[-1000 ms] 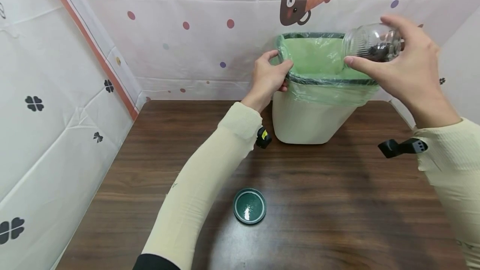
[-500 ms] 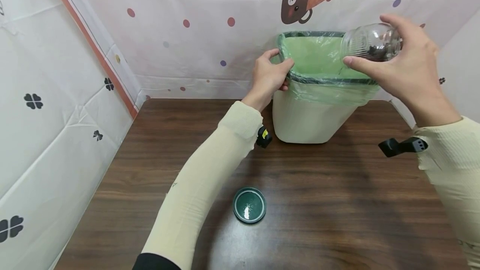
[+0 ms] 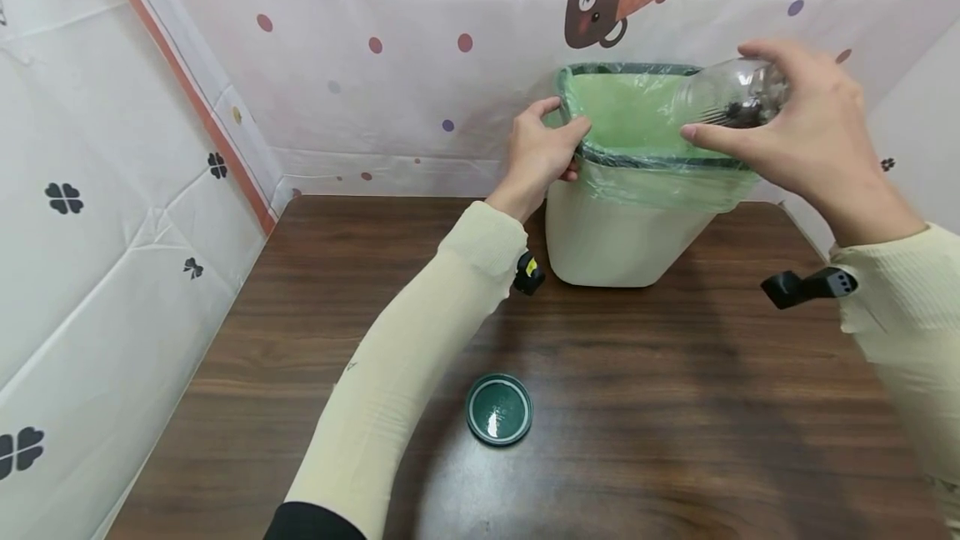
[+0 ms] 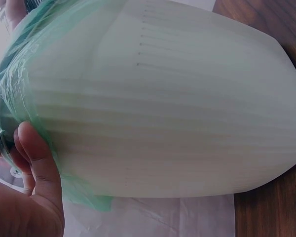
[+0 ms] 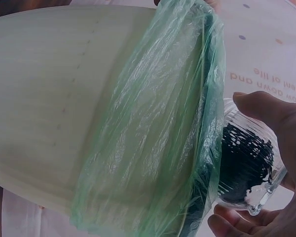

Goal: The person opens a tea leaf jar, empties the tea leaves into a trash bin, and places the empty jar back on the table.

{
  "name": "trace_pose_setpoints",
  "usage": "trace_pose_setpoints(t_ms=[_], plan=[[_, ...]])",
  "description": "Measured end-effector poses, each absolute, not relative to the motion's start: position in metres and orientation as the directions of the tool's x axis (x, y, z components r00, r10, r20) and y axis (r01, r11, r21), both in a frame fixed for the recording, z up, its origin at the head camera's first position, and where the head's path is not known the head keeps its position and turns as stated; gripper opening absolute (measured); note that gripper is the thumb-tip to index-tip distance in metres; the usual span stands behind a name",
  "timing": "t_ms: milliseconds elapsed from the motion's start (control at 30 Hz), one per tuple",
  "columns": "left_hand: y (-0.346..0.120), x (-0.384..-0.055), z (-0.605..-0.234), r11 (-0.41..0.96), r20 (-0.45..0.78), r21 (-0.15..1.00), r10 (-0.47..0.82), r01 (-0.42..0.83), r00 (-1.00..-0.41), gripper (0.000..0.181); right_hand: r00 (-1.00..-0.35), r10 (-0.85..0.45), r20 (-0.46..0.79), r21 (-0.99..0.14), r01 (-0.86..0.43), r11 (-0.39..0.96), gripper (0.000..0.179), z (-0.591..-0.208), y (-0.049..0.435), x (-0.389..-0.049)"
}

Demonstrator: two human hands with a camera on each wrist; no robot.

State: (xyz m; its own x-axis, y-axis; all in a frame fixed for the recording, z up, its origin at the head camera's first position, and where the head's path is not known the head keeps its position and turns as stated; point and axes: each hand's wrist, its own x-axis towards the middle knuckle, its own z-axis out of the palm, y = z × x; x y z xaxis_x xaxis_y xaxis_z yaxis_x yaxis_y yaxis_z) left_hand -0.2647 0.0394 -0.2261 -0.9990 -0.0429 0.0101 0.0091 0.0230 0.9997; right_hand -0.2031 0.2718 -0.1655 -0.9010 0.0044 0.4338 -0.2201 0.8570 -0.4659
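Observation:
My right hand (image 3: pixel 817 127) holds a ribbed clear glass jar (image 3: pixel 731 88) on its side at the right of a cream trash bin (image 3: pixel 615 244). The jar's mouth points left and slightly down, over the bin opening. Dark, loose bits (image 5: pixel 244 163) lie inside the jar, as the right wrist view shows; what they are I cannot tell. A thin green plastic bag (image 3: pixel 663 186) lines the bin and folds over its rim. My left hand (image 3: pixel 538 155) pinches the bag-covered rim at the bin's left corner, thumb (image 4: pixel 37 148) on the outside. The bin's bottom is hidden.
A round dark green jar lid (image 3: pixel 498 409) lies inside up on the brown wooden table (image 3: pixel 637 373), in front of the bin. Printed white sheeting (image 3: pixel 405 90) hangs close behind the bin and along the left side.
My right hand has moved a little left with the jar, whose mouth is now tipped further down into the bin. The left hand keeps its place on the rim.

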Motion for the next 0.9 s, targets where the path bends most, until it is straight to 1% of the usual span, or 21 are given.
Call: trace_pose_setpoints(t_ms=[400,667,767,900], plan=[[0.042,-0.266,-0.227,0.028,0.009,1.000,-0.038,0.008,-0.999,0.053,-0.931,-0.036,0.362,-0.419,-0.197,0.886,0.094,-0.160,0.275,-0.211],[0.041,-0.266,-0.228,0.025,0.010,1.000,-0.026,0.009,-1.000,0.053,-0.962,-0.068,0.264,-0.378,-0.168,0.910,0.097,-0.150,0.275,-0.217],[0.039,-0.267,-0.229,0.010,0.014,1.000,-0.009,0.014,-1.000,0.054,-0.970,-0.083,0.228,-0.351,-0.161,0.922,0.097,-0.147,0.274,-0.221],[0.035,-0.267,-0.231,-0.028,0.008,1.000,0.031,0.007,-0.999,0.054,-0.978,-0.126,0.168,-0.278,-0.170,0.946,0.099,-0.143,0.270,-0.226]])
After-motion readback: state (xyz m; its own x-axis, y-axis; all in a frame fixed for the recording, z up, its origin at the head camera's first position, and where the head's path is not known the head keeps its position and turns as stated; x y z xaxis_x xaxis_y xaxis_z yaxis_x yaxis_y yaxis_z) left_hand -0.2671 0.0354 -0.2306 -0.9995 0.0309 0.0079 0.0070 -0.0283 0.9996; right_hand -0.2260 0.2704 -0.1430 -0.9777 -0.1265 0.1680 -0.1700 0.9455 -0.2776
